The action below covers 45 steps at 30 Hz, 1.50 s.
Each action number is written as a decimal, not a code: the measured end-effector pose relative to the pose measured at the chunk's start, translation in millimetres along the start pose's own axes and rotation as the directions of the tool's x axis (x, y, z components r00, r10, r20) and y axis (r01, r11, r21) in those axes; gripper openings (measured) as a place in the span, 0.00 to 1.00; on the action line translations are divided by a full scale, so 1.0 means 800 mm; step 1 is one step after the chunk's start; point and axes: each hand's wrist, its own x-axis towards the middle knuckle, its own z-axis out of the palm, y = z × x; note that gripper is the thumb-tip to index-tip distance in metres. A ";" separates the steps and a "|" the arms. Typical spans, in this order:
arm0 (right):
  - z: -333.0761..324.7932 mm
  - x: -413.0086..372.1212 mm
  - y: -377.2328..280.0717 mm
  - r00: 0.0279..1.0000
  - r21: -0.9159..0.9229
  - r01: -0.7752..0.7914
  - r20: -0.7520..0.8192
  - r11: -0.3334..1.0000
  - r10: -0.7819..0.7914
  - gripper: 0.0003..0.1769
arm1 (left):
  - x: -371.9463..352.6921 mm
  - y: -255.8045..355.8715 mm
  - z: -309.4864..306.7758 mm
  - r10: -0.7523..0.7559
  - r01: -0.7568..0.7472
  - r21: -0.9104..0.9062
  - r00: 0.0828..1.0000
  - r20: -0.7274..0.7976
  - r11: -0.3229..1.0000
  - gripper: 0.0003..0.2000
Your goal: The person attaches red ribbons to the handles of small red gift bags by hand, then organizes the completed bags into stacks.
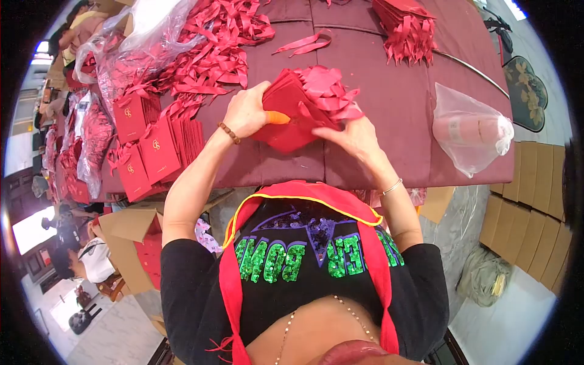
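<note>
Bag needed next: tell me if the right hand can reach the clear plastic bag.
Probably yes: the clear plastic bag lies near the right hand, bare cloth between, though that hand holds red bags.

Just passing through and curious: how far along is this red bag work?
Probably done: red bags with gold logos stand stacked on the left, and a ribboned stack lies at the far edge. In hand: the left hand and right hand grip a bundle of red pieces with ribbons. Seemingly left: a heap of loose ribbons.
</note>
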 end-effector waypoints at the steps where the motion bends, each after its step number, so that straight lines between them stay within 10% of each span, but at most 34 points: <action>1: -0.007 0.002 -0.005 0.982 0.052 -0.002 0.191 0.999 -0.008 0.37 | -0.005 0.003 0.002 0.022 -0.023 -0.025 1.000 -0.006 0.999 0.27; 3: -0.023 0.006 -0.014 0.961 0.222 0.007 0.267 0.975 -0.067 0.37 | -0.009 0.006 0.000 0.029 -0.028 -0.054 0.999 0.028 0.998 0.27; 5: -0.035 0.012 -0.020 0.837 0.742 -0.307 0.508 0.596 -0.202 0.35 | -0.015 0.009 -0.004 0.043 -0.042 -0.056 0.999 0.028 0.998 0.27; 26: 0.020 0.002 0.000 0.704 0.516 -0.382 0.700 0.767 -0.120 0.38 | -0.078 -0.007 0.015 0.068 -0.036 -0.276 0.992 0.109 0.961 0.35; 31: 0.143 0.031 0.074 0.913 0.646 0.227 0.120 0.729 -0.391 0.22 | -0.068 0.013 -0.023 0.397 -0.330 0.452 0.916 -0.061 0.829 0.26; 33: 0.173 0.053 0.089 0.868 0.390 0.188 0.364 0.901 -0.338 0.24 | -0.055 -0.003 -0.013 0.392 -0.311 0.514 0.918 -0.054 0.799 0.26; 36: 0.173 0.062 0.048 0.915 0.832 0.045 0.187 0.553 -0.356 0.23 | -0.042 -0.041 0.019 0.361 -0.289 0.519 0.932 -0.041 0.805 0.28; 37: 0.165 0.065 0.046 0.836 0.450 0.468 0.055 0.761 -0.546 0.25 | -0.045 -0.040 0.021 0.361 -0.272 0.539 0.930 -0.066 0.797 0.28; 38: 0.168 0.067 0.045 0.837 0.446 0.468 0.054 0.763 -0.544 0.25 | -0.047 -0.037 0.023 0.359 -0.250 0.557 0.929 -0.093 0.792 0.29; 40: 0.172 0.065 0.040 0.880 0.895 -0.130 0.302 0.426 -0.367 0.25 | -0.048 -0.034 0.025 0.340 -0.237 0.552 0.936 -0.089 0.799 0.30; 41: 0.168 0.066 0.042 0.848 0.705 0.248 0.174 0.664 -0.501 0.26 | -0.046 -0.036 0.027 0.330 -0.226 0.561 0.940 -0.090 0.796 0.30; 45: 0.155 0.073 0.030 0.866 0.636 0.164 0.273 0.754 -0.419 0.30 | -0.044 -0.043 0.030 0.258 -0.193 0.531 0.965 -0.050 0.825 0.29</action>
